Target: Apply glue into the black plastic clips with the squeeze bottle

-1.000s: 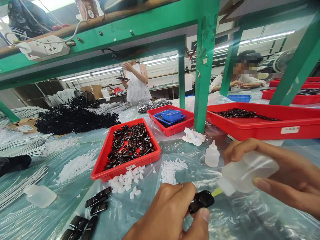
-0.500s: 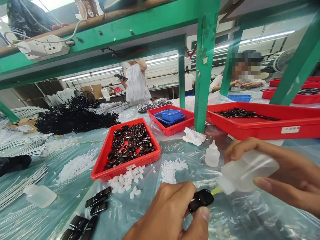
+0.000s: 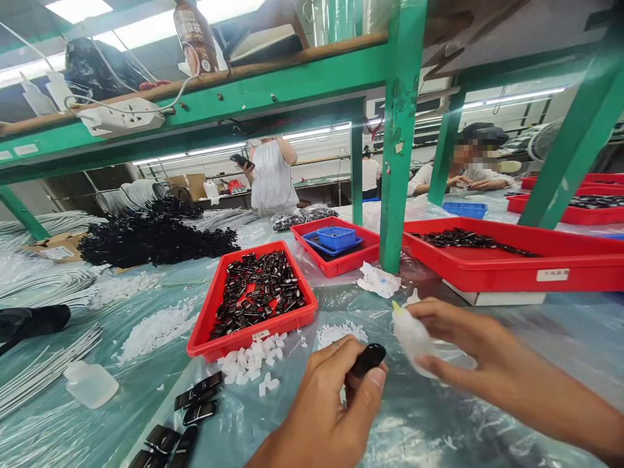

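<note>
A glossy black piece (image 3: 369,360) is pinched between the thumb and fingers of my left hand (image 3: 331,396), low in the middle of the view. To its right, my right hand (image 3: 468,351) holds a translucent squeeze bottle (image 3: 411,335), its yellowish tip up and tilted left, apart from the black piece. Small white pieces (image 3: 341,333) lie behind my left hand, and larger white pieces (image 3: 253,357) lie by a red tray (image 3: 205,341) of black parts. Several black pieces (image 3: 199,390) rest at the lower left.
A green post (image 3: 397,143) rises behind a crumpled white tissue (image 3: 379,281). On the right stands a wide red tray (image 3: 487,266). Another bottle (image 3: 91,383) lies at left, near white cables (image 3: 49,364). People are beyond the shelf.
The bottle in my right hand has moved left and turned from tip down to tip up, away from the black piece. My left hand has shifted slightly left and up, and the view has tilted upward.
</note>
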Motion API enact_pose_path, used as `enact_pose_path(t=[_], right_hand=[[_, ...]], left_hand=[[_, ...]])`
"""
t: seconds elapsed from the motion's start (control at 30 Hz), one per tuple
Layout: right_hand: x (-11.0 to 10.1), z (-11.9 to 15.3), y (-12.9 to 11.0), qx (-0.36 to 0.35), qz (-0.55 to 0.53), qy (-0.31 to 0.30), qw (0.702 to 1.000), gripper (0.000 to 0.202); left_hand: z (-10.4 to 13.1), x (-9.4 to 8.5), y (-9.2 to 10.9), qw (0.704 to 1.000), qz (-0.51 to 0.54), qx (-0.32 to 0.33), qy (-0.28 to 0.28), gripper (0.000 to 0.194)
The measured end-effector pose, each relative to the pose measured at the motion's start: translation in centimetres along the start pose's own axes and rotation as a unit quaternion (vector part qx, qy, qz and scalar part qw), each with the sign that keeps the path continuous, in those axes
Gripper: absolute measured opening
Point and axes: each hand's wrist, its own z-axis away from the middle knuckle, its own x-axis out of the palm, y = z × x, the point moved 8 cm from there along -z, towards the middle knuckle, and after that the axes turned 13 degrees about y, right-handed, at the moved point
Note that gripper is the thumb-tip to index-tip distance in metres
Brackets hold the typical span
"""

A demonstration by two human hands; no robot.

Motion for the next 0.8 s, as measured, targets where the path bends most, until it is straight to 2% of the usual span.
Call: enact_pose_path(t=[0.13,0.23,0.33,0.43,0.53,0.63,0.7,0.8], right_hand=[[3.3,1.1,1.2,-0.004,0.04,-0.069,0.997,0.027],[4.3,1.4,2.4,0.014,0.063,-0.098,0.993,0.029],[3.6,1.3,3.4,0.039,0.102,-0.123,0.986,0.037],[1.5,1.2,3.5,0.056,0.159,-0.158,0.973,0.046],[0.5,2.0,3.1,0.071,0.202,-0.229,0.95,0.028],[1.8,3.8,2.5,0.067,0.208,-0.302,0.928,0.012],[2.9,4.7,2.4,0.05,0.219,-0.314,0.922,0.007],[3.8,5.2,1.9,0.019,0.214,-0.317,0.924,0.012]], left_hand=[[0.0,0.1,0.2,1.0,0.001,0.017,-0.006,0.03],[-0.1,0.0,0.3,0.999,0.015,0.03,0.003,0.029],[-0.1,0.1,0.3,0.999,0.018,0.035,-0.001,0.028],[-0.1,0.3,0.3,0.999,0.017,0.041,-0.009,0.027],[0.0,0.3,0.3,0.999,0.009,0.04,-0.008,0.03],[0.1,0.4,0.1,0.999,-0.007,0.03,-0.01,0.032],[0.2,0.4,0.1,1.0,-0.009,0.028,-0.011,0.032],[0.2,0.5,0.1,0.999,-0.006,0.028,-0.025,0.031]])
